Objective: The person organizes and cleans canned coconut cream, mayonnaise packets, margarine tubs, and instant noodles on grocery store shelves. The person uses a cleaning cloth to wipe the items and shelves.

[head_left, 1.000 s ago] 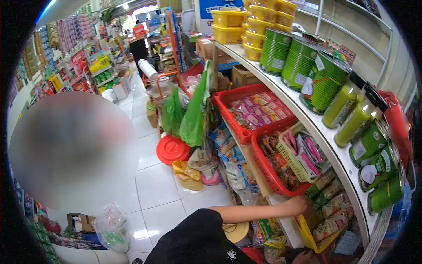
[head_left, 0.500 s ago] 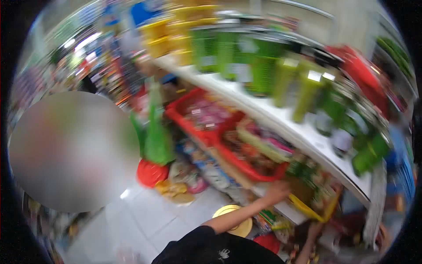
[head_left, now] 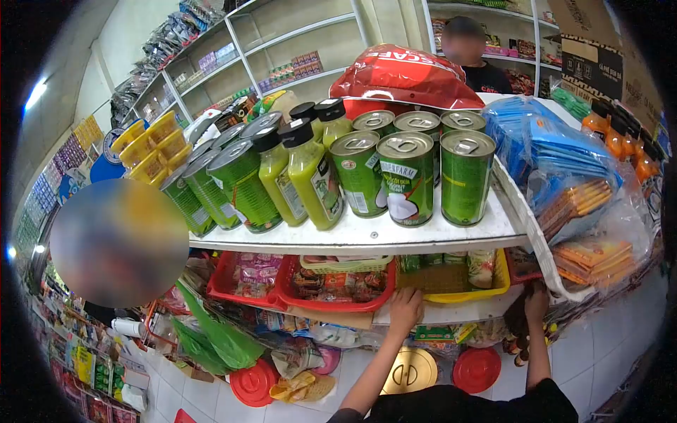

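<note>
My left hand (head_left: 407, 307) is at the front left corner of a yellow plastic basket (head_left: 462, 295) on the lower shelf, its fingers curled at the rim. The basket holds green cans and a pale, patterned package (head_left: 482, 269) at its right end. To the right of the basket, my right hand (head_left: 536, 300) is raised at the shelf's front edge, beside a dark brown item (head_left: 517, 314); its fingertips are partly hidden, and I cannot tell whether it grips this. Left of my left hand stands a red basket (head_left: 338, 306) of small wrapped packets.
Green coconut cans (head_left: 405, 180) and green sauce bottles (head_left: 314, 180) line the white upper shelf (head_left: 367, 238). Blue packets (head_left: 564, 148) lie at its right end. Below are a gold lid (head_left: 410, 370) and a red lid (head_left: 477, 369). A person (head_left: 486, 74) is behind the shelf.
My view has swung right and levelled out, and is sharper. My left hand stays by the yellow basket's left end; my right hand now shows beyond its right end.
</note>
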